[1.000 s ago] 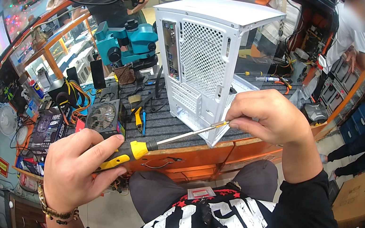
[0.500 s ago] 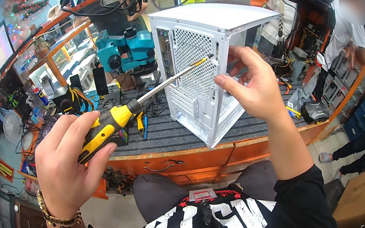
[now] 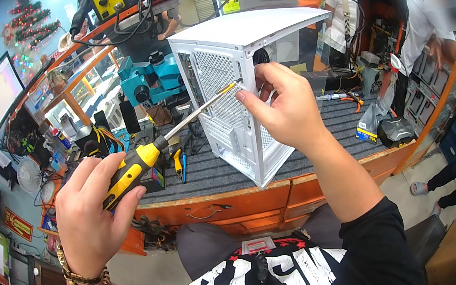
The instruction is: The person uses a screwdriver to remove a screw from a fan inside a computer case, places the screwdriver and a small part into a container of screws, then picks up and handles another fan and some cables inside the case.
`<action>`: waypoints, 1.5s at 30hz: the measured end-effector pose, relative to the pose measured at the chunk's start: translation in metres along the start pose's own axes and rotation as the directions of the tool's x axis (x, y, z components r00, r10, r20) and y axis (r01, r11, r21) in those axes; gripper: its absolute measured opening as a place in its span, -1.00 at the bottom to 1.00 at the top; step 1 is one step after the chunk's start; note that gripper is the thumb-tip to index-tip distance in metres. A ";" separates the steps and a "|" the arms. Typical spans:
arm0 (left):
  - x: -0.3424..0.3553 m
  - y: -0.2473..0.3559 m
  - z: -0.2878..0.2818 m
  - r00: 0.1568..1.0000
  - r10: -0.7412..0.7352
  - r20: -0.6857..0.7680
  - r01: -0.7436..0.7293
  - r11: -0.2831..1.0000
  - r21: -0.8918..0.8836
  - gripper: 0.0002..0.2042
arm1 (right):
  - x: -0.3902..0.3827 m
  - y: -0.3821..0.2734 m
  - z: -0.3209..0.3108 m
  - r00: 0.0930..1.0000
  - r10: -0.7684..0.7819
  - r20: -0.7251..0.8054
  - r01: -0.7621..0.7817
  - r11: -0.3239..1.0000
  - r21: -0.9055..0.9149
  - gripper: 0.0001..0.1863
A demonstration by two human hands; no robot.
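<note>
Left hand (image 3: 90, 209) is closed around the yellow-and-black handle of a screwdriver (image 3: 142, 163). The shaft runs up and to the right; its tip meets the front corner post of a white computer case (image 3: 241, 75), near the top of the post.

Right hand (image 3: 286, 112) is at that same post, thumb and forefinger pinched together just beside the screwdriver tip. Whether they hold a screw cannot be told; anything there is too small to see. The other fingers curl loosely against the case's side.

The case stands upright on a grey ribbed mat (image 3: 327, 127), near the front edge of the orange workbench (image 3: 237, 200), its perforated panel facing left.

Behind the case, toward the back edge: a teal microscope (image 3: 150, 83). Left of the case on the mat: small pliers with yellow and blue grips (image 3: 179, 163). Right part of the mat: a black box-shaped unit (image 3: 396, 131).
</note>
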State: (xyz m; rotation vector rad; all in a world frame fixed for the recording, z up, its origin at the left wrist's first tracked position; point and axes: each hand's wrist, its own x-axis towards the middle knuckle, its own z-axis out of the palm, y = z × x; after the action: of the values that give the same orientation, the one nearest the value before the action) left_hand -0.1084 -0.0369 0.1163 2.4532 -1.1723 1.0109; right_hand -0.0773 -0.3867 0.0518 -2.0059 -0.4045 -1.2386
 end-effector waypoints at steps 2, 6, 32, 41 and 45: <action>0.001 0.002 -0.002 1.000 -0.001 0.005 0.001 1.000 0.005 -0.52 | 0.000 0.001 0.000 1.000 -0.006 -0.011 0.007 1.000 0.017 -0.68; 0.002 0.006 -0.005 1.000 -0.015 0.017 0.015 1.000 0.026 -0.53 | -0.002 0.004 -0.001 1.000 -0.014 -0.005 0.014 1.000 0.006 -0.68; 0.009 0.045 -0.023 0.994 -0.015 0.110 -0.009 0.977 0.213 -0.59 | 0.000 0.006 0.000 0.996 -0.081 -0.026 0.080 0.996 -0.036 -0.71; 0.014 0.036 -0.021 0.996 0.006 0.090 -0.023 0.981 0.191 -0.61 | 0.002 0.007 0.001 0.994 -0.109 -0.025 0.108 0.993 -0.036 -0.72; 0.015 0.041 -0.024 0.994 -0.001 0.109 -0.022 0.978 0.208 -0.63 | 0.002 0.006 0.000 0.995 -0.097 -0.026 0.095 0.994 -0.053 -0.72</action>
State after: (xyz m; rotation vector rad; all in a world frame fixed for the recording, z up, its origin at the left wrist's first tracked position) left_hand -0.1445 -0.0603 0.1407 2.6989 -1.1660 1.0648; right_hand -0.0731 -0.3909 0.0513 -2.0305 -0.4646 -1.3474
